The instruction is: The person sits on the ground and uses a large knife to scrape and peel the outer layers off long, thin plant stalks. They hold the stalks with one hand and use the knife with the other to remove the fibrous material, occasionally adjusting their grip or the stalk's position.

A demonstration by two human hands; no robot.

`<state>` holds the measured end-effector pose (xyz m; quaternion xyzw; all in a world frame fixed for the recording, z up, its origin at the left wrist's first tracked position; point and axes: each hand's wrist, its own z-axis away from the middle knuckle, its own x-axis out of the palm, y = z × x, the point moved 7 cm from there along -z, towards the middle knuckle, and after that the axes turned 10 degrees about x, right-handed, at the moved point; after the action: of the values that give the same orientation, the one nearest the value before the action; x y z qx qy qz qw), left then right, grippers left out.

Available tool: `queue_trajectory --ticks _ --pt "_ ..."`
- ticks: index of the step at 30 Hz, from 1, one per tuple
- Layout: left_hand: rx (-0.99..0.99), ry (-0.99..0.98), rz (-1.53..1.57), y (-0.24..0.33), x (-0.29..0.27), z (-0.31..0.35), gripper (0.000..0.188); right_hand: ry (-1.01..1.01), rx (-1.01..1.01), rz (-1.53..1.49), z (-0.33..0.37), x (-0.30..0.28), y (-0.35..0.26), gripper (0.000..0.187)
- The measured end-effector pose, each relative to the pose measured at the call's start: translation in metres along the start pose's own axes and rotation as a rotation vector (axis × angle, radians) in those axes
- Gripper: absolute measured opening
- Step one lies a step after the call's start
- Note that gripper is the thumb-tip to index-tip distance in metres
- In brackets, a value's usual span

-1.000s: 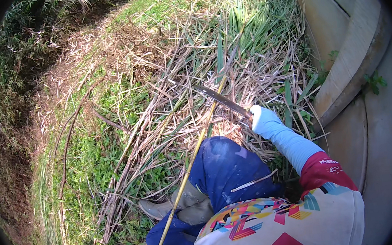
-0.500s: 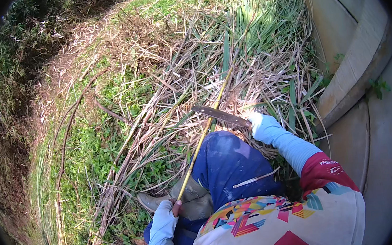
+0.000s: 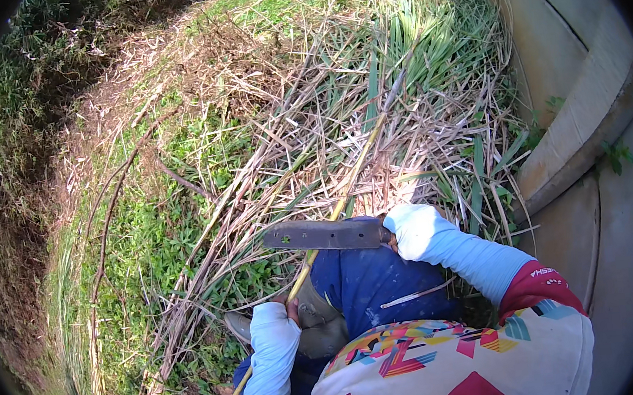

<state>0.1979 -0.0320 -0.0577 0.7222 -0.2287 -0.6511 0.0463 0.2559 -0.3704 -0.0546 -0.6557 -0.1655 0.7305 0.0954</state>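
The left hand [image 3: 288, 311] is grasping a long stick [image 3: 361, 163] just left of the bent knee [image 3: 370, 280], its fingers closing around it. The stick is looking slim and yellow, turning greyish towards its far end; it is slanting past the knee's left side, reaching well beyond the knee over dry leaves [image 3: 439, 121], while its lower end is showing behind the left forearm.

The right hand [image 3: 402, 231], partly covered by a pale blue sleeve [image 3: 462, 248], is gripping a knife [image 3: 328, 236] at the knee's far edge. The handle is mostly hiding in the fist. The blade is looking wide, flat and dark grey, with a blunt end and several small holes, and is pointing left, crossing over the stick; I cannot tell whether they are touching.

A pale sliver [image 3: 417, 293] is lying on the blue trousers near the knee. Boots [image 3: 320, 333] are showing left of the knee, and a concrete wall [image 3: 547, 61] is standing well to its right.
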Motion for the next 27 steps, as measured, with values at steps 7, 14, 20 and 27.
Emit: queue_trajectory --ticks 7,14,20,27 --pt "-0.074 -0.034 0.000 -0.013 -0.033 0.038 0.022 0.267 0.561 -0.120 -0.037 -0.019 0.137 0.026" --pt "-0.139 -0.047 -0.033 0.012 -0.065 0.062 0.018 0.230 0.594 -0.167 -0.014 -0.029 0.119 0.022" --pt "-0.045 0.001 -0.142 -0.014 -0.081 0.097 0.014 0.146 0.086 0.071 -0.017 -0.011 0.056 0.019" --pt "0.045 -0.032 -0.300 0.003 -0.151 0.141 0.012 0.248 0.856 -0.083 -0.100 -0.014 0.260 0.029"
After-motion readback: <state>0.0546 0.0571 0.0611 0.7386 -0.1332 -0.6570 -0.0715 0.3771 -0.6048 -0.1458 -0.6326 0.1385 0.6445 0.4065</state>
